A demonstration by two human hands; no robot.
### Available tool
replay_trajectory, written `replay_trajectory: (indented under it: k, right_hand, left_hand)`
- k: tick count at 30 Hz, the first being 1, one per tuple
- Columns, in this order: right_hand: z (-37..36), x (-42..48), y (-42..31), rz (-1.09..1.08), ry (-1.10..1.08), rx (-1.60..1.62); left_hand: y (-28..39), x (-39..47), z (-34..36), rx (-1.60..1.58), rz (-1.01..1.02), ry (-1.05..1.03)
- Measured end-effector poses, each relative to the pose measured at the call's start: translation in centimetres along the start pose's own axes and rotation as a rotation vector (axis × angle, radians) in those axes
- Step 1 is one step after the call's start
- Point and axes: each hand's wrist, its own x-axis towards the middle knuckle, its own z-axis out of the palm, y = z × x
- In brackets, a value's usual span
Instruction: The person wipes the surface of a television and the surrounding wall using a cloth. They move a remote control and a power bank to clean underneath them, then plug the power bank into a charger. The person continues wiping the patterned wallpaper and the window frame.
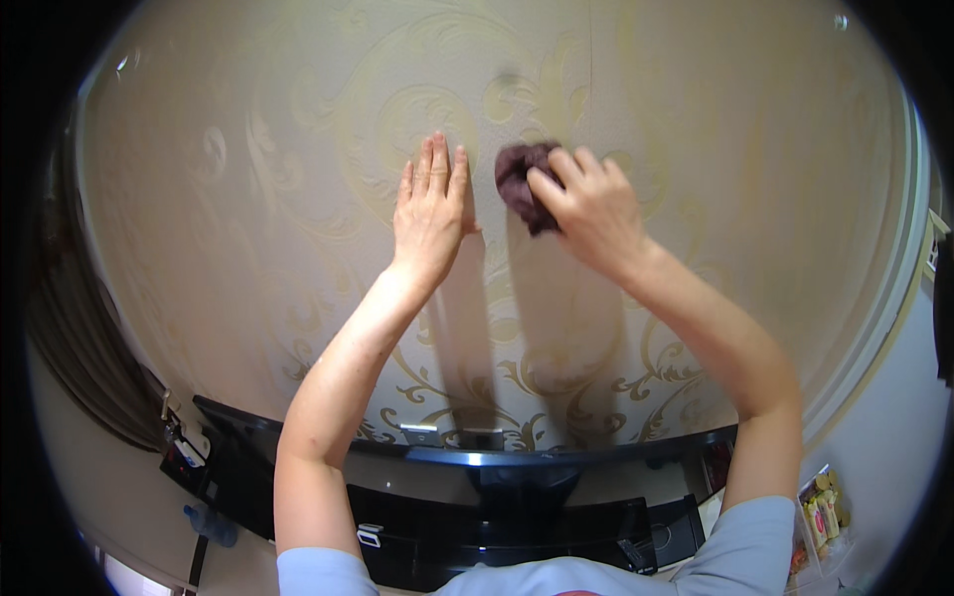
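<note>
Both arms reach up to a wall covered in cream wallpaper with raised gold scrolls. My left hand lies flat against it, fingers pointing up, with nothing in it. To its right, my right hand grips a bunched dark purple-brown cloth that appears pressed to the wallpaper. Shadows of the hands and forearms run down the wall beneath them. My right hand is slightly blurred.
Below stands a black flat-screen television on a black cabinet. A remote control lies on the cabinet. A dark curtain hangs at left, above a blue plastic bottle. Packaged snacks sit in a clear container at lower right.
</note>
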Motion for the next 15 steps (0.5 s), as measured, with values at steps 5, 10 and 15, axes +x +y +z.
replay_trajectory:
  k: [5,10,15]
  right_hand:
    - [-0.7,-9.7,-5.6,-0.047,-0.237,0.124]
    - [-3.1,-15.2,-7.4,0.014,-0.733,0.580]
    - [-3.0,-9.6,-5.4,0.286,-0.174,0.393]
  left_hand:
    - [-0.4,-0.7,0.4,-0.056,0.007,0.021]
    - [0.0,-3.8,-0.8,-0.087,0.006,-0.041]
    - [0.5,-8.0,-3.1,-0.098,0.030,-0.086]
